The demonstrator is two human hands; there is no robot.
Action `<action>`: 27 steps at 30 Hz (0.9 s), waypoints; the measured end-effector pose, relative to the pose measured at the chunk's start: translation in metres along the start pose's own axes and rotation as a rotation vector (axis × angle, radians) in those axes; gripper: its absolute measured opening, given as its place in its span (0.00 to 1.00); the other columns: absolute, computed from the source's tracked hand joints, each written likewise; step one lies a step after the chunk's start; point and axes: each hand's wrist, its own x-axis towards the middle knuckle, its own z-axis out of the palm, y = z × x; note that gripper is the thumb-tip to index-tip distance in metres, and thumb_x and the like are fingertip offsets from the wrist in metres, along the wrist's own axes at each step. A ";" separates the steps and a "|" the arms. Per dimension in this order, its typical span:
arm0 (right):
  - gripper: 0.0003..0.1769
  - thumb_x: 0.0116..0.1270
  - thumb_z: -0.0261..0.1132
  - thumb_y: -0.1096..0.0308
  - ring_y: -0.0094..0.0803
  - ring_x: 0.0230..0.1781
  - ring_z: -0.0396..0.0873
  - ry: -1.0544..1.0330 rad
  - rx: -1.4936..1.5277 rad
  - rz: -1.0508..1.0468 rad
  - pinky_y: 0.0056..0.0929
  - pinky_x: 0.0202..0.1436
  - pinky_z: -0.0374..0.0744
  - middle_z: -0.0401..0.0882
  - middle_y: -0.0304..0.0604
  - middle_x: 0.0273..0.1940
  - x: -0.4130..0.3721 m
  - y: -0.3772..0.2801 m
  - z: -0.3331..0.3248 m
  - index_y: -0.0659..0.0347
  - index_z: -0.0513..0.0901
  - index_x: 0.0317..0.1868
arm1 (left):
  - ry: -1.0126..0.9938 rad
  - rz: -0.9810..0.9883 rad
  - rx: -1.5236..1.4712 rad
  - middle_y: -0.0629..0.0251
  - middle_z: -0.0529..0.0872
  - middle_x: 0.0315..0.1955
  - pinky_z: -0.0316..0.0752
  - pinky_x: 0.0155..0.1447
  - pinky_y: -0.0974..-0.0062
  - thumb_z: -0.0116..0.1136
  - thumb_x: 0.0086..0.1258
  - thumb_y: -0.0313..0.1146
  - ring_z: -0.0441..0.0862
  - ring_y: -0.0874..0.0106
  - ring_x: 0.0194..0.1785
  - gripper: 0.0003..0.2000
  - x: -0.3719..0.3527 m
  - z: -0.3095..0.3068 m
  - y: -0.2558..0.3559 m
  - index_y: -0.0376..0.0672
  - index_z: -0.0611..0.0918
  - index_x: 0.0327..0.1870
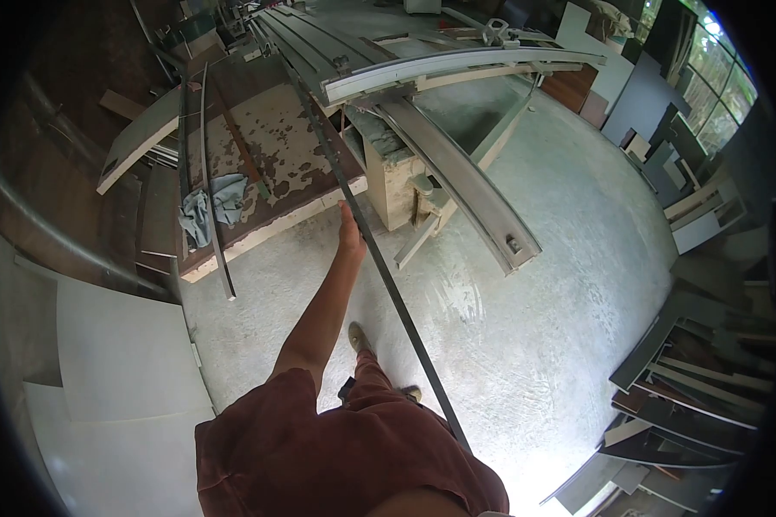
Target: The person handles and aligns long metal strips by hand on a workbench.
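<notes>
The left arm (317,320) reaches forward from the torso (336,457). The left grip (350,236) is curled closed, thumb (346,213) pointing ahead, fingers mostly hidden.

Your shirt (353,448) is brick red, your long strip (397,297) dark grey, the surface (276,125) blotched in beige and dark brown, the cloth (229,196) pale blue-grey, the floor (569,293) light grey with whitish streaks, and the large panels (121,353) off-white.
</notes>
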 end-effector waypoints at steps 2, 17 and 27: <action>0.18 0.64 0.54 0.62 0.36 0.50 0.73 -0.013 0.081 0.045 0.31 0.56 0.69 0.75 0.48 0.50 0.002 0.004 0.002 0.59 0.73 0.53 | 0.014 -0.010 -0.013 0.61 0.64 0.58 0.53 0.64 0.69 0.42 0.55 0.69 0.60 0.66 0.61 0.42 0.000 -0.003 0.000 0.45 0.59 0.63; 0.22 0.54 0.63 0.53 0.37 0.46 0.75 0.102 0.099 0.065 0.33 0.50 0.71 0.79 0.48 0.42 0.014 -0.043 -0.015 0.60 0.78 0.44 | -0.063 0.006 0.342 0.59 0.41 0.68 0.33 0.69 0.60 0.30 0.60 0.69 0.38 0.65 0.71 0.43 -0.042 0.058 0.051 0.45 0.42 0.68; 0.21 0.56 0.61 0.56 0.40 0.43 0.77 0.155 -0.012 -0.039 0.34 0.49 0.73 0.79 0.47 0.42 0.050 -0.100 -0.050 0.61 0.79 0.45 | 0.017 0.053 0.399 0.59 0.44 0.66 0.35 0.68 0.60 0.35 0.54 0.73 0.39 0.62 0.70 0.48 0.054 0.039 0.063 0.44 0.44 0.67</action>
